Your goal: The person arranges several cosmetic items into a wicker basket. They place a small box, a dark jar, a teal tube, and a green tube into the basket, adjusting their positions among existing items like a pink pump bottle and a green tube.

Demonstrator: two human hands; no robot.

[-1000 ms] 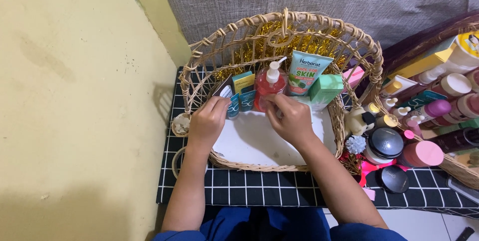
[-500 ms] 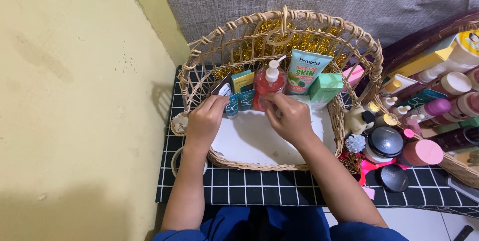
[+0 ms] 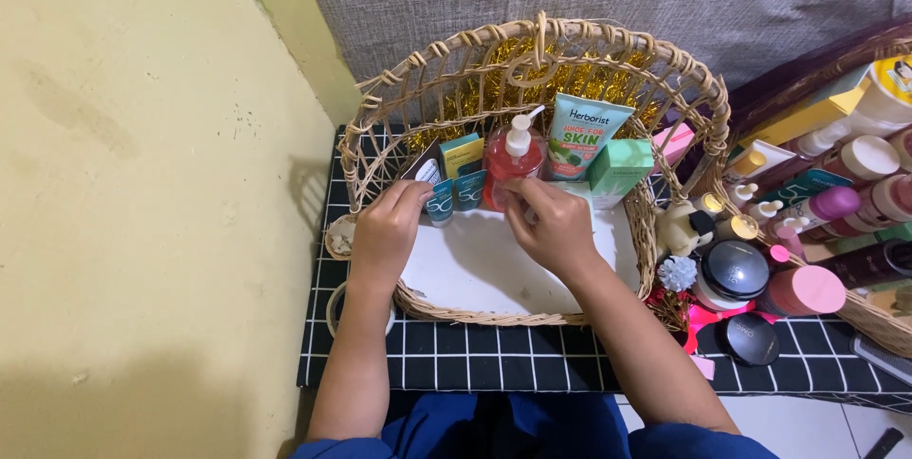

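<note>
Against the grey woven wall stands a big wicker basket (image 3: 532, 60) on the black grid-patterned counter (image 3: 494, 359), and everything else sits around it. Inside it, along the back, a red pump bottle (image 3: 513, 160), a tall green-and-white tube (image 3: 581, 136) and a mint box (image 3: 619, 166) stand upright over the white liner (image 3: 484, 264). Since a second ago both hands have crept slightly deeper toward that back row. The left hand (image 3: 388, 229) has its fingers closed on small blue tubes (image 3: 452, 197) at the basket's left rear; the right hand (image 3: 549, 223) pinches at the red bottle's base. Right of the basket, jars and compacts (image 3: 733, 271) crowd together.
</note>
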